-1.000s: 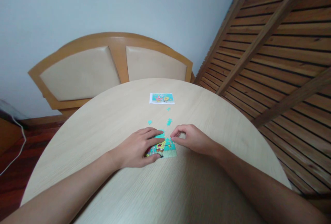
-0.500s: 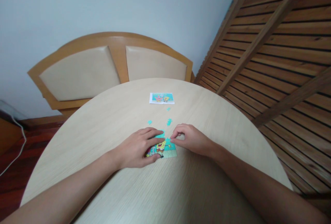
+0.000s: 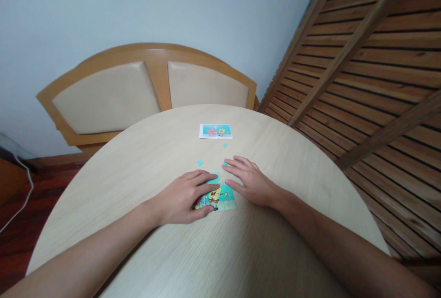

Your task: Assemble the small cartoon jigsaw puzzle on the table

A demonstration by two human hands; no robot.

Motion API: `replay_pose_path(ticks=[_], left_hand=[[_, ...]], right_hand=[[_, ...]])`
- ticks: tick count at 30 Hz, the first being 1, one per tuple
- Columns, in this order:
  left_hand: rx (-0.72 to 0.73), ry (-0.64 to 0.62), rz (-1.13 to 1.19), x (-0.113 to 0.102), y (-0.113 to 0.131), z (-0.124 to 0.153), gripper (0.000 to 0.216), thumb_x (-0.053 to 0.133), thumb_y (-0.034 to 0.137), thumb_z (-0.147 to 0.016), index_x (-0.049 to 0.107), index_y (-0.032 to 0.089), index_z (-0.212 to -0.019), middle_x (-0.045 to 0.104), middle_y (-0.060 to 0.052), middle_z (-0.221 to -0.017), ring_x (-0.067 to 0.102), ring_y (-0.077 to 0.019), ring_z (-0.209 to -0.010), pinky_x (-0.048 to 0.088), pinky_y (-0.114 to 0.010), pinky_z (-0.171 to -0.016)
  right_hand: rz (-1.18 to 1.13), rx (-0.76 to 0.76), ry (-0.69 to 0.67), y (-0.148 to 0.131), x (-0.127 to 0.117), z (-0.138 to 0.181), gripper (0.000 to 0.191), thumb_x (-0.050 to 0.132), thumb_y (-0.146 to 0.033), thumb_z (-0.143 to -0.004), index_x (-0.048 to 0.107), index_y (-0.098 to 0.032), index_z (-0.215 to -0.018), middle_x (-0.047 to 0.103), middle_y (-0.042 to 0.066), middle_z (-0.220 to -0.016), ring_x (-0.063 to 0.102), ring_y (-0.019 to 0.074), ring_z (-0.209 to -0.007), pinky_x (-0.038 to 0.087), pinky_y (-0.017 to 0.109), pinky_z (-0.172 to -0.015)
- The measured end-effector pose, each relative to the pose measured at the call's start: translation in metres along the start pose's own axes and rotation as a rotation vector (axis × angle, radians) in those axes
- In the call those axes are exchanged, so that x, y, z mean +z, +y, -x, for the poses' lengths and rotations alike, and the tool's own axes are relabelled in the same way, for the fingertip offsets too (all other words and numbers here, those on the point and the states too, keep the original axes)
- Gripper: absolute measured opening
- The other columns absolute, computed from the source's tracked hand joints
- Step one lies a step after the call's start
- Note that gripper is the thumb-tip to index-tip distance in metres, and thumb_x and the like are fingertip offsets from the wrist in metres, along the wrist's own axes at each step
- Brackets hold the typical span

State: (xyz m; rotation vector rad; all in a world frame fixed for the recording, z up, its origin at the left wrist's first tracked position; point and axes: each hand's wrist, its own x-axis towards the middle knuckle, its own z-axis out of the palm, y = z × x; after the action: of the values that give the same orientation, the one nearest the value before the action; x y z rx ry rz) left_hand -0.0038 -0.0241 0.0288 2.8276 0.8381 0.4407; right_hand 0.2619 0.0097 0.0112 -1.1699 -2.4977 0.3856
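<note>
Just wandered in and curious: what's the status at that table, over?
Left hand flat on the partly built puzzle. Right hand open, fingers at a loose teal piece. Nothing in the way.

a home dining nook: round wooden table (image 3: 193, 252), padded bench (image 3: 138, 91), slatted wall (image 3: 372, 59).

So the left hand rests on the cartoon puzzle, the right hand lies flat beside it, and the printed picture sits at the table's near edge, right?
No: the head view shows the printed picture at the far side of the table, beyond both hands. The left hand rests on the cartoon puzzle, and the right hand lies flat beside it.
</note>
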Motion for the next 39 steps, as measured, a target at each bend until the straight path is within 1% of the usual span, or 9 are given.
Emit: replay_pose_path(ticks=[2,5,10,15,18,23,27,35,39], left_hand=[[-0.001,-0.003,-0.003,0.000,0.000,0.000,0.049,0.061,0.043,-0.093,0.058,0.023,-0.138,0.057,-0.012,-0.143,0.055,-0.0325,-0.128,0.047,-0.051,-0.108],[-0.007,-0.022,-0.016,0.000,0.000,0.000,0.049,0.061,0.043,-0.094,0.058,0.022,-0.138,0.057,-0.012,-0.144,0.055,-0.0322,-0.128,0.047,-0.050,-0.109],[-0.014,-0.020,-0.015,0.000,0.001,0.000,0.050,0.062,0.042,-0.093,0.058,0.022,-0.138,0.057,-0.012,-0.144,0.055,-0.0323,-0.129,0.046,-0.050,-0.109],[-0.014,-0.027,-0.016,0.000,0.000,0.000,0.049,0.062,0.042,-0.093,0.058,0.022,-0.138,0.057,-0.013,-0.145,0.055,-0.0325,-0.130,0.046,-0.051,-0.110],[-0.017,-0.039,-0.019,0.000,0.000,0.000,0.050,0.061,0.042,-0.093,0.058,0.021,-0.138,0.056,-0.013,-0.145,0.054,-0.0327,-0.130,0.045,-0.051,-0.110],[-0.018,-0.039,-0.001,0.000,-0.001,0.000,0.051,0.062,0.043,-0.093,0.057,0.023,-0.140,0.056,-0.013,-0.145,0.054,-0.0331,-0.130,0.045,-0.052,-0.110],[0.001,-0.064,0.013,0.000,-0.001,0.000,0.049,0.062,0.047,-0.093,0.060,0.025,-0.137,0.054,-0.012,-0.146,0.052,-0.0334,-0.132,0.043,-0.051,-0.112],[0.040,-0.084,0.041,-0.001,0.002,0.001,0.051,0.061,0.048,-0.093,0.060,0.025,-0.138,0.052,-0.014,-0.148,0.050,-0.0343,-0.134,0.042,-0.052,-0.113],[0.041,-0.088,0.043,-0.001,0.001,0.000,0.052,0.062,0.049,-0.093,0.060,0.023,-0.138,0.051,-0.015,-0.149,0.050,-0.0358,-0.135,0.042,-0.053,-0.113]], right_hand=[[0.013,-0.018,-0.005,0.001,-0.002,0.001,0.042,0.057,-0.042,-0.099,0.064,-0.024,-0.136,0.057,0.010,-0.148,0.040,0.0335,-0.144,0.036,0.058,-0.115],[0.026,-0.040,0.037,0.005,-0.005,0.001,0.028,0.059,-0.032,-0.098,0.071,-0.024,-0.122,0.067,0.007,-0.136,0.046,0.0315,-0.140,0.040,0.055,-0.113],[-0.009,-0.084,0.096,0.012,-0.008,-0.001,0.015,0.062,-0.022,-0.095,0.075,-0.024,-0.101,0.075,0.005,-0.120,0.054,0.0297,-0.130,0.046,0.051,-0.107],[-0.059,-0.134,0.115,0.010,-0.011,-0.003,0.008,0.067,-0.021,-0.091,0.075,-0.024,-0.091,0.076,0.005,-0.104,0.060,0.0267,-0.116,0.047,0.045,-0.102],[-0.097,-0.162,0.094,0.008,-0.013,-0.003,0.008,0.068,-0.019,-0.090,0.075,-0.024,-0.092,0.076,0.004,-0.096,0.061,0.0251,-0.113,0.047,0.042,-0.102],[-0.086,-0.098,0.113,0.007,-0.013,-0.001,0.017,0.068,-0.021,-0.090,0.075,-0.020,-0.105,0.074,0.009,-0.106,0.061,0.0253,-0.110,0.048,0.043,-0.100],[-0.040,-0.052,0.095,0.008,-0.012,0.000,0.021,0.070,-0.023,-0.090,0.074,-0.019,-0.110,0.070,0.010,-0.109,0.060,0.0273,-0.111,0.048,0.045,-0.101],[-0.083,-0.028,0.078,0.010,-0.011,0.000,0.013,0.072,-0.022,-0.087,0.072,-0.020,-0.100,0.068,0.010,-0.108,0.058,0.0273,-0.112,0.047,0.045,-0.102],[-0.115,-0.020,0.046,0.011,-0.013,0.001,0.014,0.074,-0.022,-0.084,0.068,-0.019,-0.097,0.067,0.009,-0.110,0.057,0.0269,-0.113,0.046,0.044,-0.102]])
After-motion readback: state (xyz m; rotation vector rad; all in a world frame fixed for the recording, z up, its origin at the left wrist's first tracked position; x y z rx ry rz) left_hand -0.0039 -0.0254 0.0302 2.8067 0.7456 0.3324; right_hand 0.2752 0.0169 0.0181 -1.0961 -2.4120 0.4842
